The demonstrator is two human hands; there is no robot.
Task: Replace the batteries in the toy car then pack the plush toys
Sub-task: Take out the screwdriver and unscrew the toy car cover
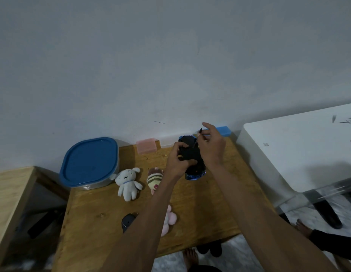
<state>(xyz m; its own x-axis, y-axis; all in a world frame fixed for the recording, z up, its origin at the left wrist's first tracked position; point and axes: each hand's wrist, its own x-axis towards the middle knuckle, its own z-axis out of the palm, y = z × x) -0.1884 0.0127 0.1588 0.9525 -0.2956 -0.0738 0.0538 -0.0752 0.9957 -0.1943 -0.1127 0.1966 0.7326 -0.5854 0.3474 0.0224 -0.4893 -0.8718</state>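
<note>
— Where is the toy car [191, 154]?

— Above the far side of the wooden table [200, 209], tipped up on end, its underside facing the person.

— And the left hand [177, 160]?

— Its fingers curl round the car's body and grip it.

— The right hand [211, 146]?

— It pinches a thin screwdriver [198, 135] between thumb and forefinger, its tip on the car; the other fingers spread loosely.

— The plush toys?

— A white plush [128, 182] and a striped plush [155, 179] lie beside the blue-lidded box [90, 162]; a pink plush [169, 218] shows under the left forearm.
</note>
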